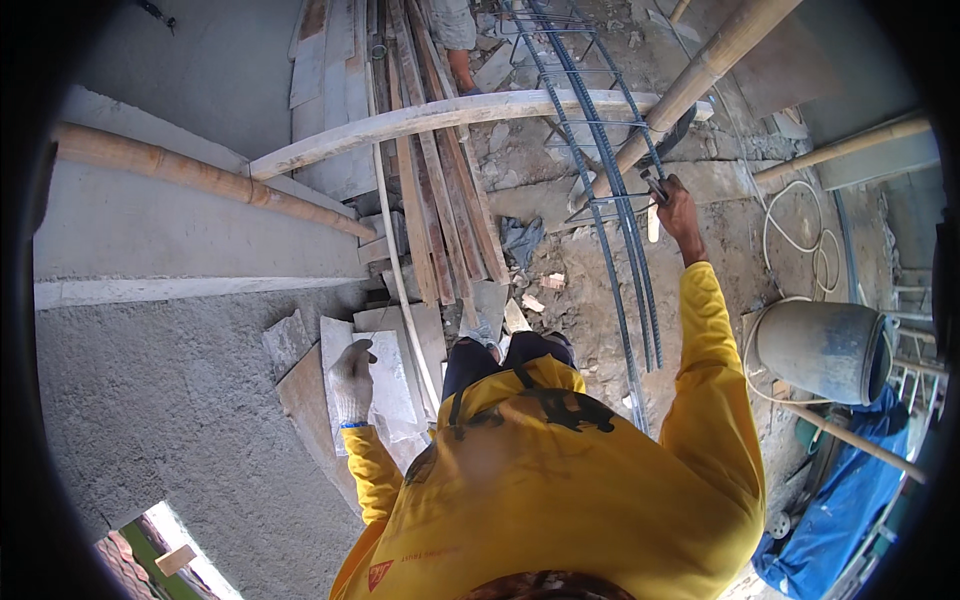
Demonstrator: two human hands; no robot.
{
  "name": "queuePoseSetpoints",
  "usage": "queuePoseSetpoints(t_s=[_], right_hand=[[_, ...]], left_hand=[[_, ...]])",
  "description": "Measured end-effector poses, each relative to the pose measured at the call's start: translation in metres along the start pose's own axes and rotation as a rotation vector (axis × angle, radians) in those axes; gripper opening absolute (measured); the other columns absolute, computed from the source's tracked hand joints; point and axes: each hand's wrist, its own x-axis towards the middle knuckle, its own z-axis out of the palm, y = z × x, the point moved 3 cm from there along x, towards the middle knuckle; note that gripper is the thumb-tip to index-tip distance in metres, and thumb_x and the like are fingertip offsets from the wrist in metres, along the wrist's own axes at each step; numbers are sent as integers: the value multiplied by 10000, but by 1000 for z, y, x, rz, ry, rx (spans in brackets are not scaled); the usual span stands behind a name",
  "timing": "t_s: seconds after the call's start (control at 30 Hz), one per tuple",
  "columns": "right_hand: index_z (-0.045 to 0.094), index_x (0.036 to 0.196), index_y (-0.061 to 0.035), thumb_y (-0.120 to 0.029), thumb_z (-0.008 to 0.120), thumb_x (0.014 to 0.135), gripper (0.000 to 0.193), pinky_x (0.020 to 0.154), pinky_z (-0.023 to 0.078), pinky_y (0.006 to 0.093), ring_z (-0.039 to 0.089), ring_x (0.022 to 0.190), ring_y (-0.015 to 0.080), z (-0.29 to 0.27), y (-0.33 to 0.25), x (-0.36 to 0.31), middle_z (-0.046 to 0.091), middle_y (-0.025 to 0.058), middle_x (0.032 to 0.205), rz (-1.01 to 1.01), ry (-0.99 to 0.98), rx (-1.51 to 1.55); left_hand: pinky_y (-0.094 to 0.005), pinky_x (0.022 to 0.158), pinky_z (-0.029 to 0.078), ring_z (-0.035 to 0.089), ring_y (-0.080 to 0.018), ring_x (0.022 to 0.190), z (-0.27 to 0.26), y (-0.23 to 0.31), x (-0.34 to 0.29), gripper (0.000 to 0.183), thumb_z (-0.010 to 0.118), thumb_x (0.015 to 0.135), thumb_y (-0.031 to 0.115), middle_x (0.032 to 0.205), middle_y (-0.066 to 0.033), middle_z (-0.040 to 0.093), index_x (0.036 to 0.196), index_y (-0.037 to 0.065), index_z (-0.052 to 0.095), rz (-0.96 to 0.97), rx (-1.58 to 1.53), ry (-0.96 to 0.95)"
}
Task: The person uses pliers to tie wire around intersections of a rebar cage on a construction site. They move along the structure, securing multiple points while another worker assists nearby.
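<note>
My bare right hand [679, 218] is closed around a dark metal hand tool [655, 187], whose exact kind I cannot make out. It is against the right side of a long rebar cage [602, 150], made of ribbed bars with bent stirrups. The cage slants from the top of the view down past my right side, crossing a wooden beam [430, 117]. My left hand [352, 382], in a pale knitted glove, is raised at the left over flat grey boards [385, 375]. Its fingers are bent together; whatever they pinch is too small to tell.
Long wooden planks [440, 200] lie ahead of my feet. Bamboo poles [215, 185] brace the left wall, and a thicker pole [700, 80] slants beside the cage. At right are a blue-grey barrel [825, 350], a pale hose and a blue tarp [840, 510]. Another person's leg [460, 70] shows at the top.
</note>
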Motion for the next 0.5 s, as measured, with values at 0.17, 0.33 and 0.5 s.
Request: queuePoseSetpoints(t_s=[0.17,0.33,0.5], right_hand=[[729,1063,-12,-248,784,1002,250,818,526,534,675,981,493,8,-9,4,657,228,1058,108,44,-79],[751,1066,-2,-394,797,1000,401,824,536,564,701,1011,509,13,-12,10,670,245,1088,179,69,-146],[742,1079,-16,-415,792,998,410,816,535,563,699,1010,509,15,-5,13,657,247,1097,240,40,-146]], left_hand=[[-318,671,546,684,-155,711,-50,-27,45,273,569,1032,27,907,-104,782,1194,-29,783,-2,-40,54],[-309,600,515,618,-129,611,-68,-11,110,269,584,1036,55,906,-101,775,1194,-27,786,113,-15,100],[-360,669,557,682,-197,698,-58,46,192,260,592,1020,47,1000,-152,774,1191,-30,772,245,-26,146]])
